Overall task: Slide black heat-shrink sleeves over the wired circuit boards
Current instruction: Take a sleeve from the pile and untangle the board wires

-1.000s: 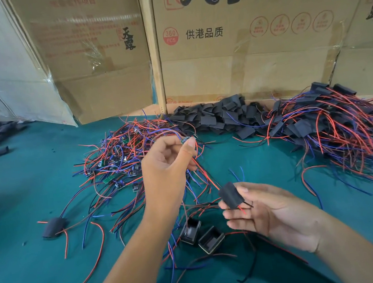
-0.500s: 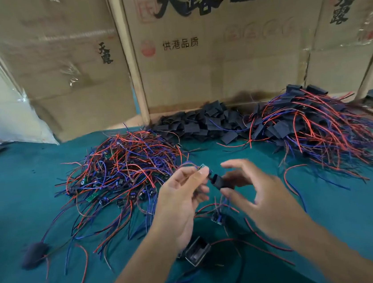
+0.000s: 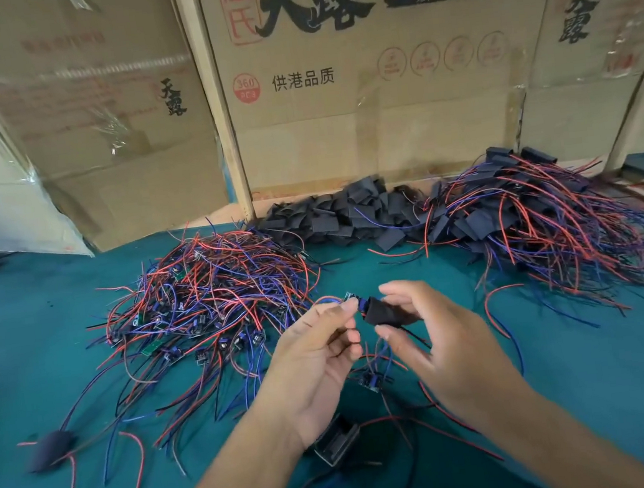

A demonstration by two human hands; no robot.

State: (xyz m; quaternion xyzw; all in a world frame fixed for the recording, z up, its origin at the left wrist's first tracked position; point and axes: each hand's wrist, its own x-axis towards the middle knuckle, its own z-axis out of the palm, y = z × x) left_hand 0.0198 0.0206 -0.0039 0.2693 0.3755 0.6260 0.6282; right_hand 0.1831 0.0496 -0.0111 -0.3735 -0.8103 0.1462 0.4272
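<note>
My left hand pinches the board; right hand pinches the sleeve, mouth facing it, axes aligned.

two hands, three heaps on the table: bare wired boards, empty sleeves, sleeved boards

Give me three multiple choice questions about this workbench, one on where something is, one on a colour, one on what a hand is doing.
1. Where is the heap of empty black sleeves?
A. against the cardboard boxes
B. under the forearms
C. on the floor

2. What colour is the table cover?
A. grey
B. teal
C. yellow

3. What is the right hand doing?
A. lying flat
B. pinching a black sleeve
C. pulling tape

Answers: 1 A, it lies at the boxes' foot; 2 B, teal shows all round the wires; 3 B, thumb and fingers pinch the sleeve beside the left hand.
</note>
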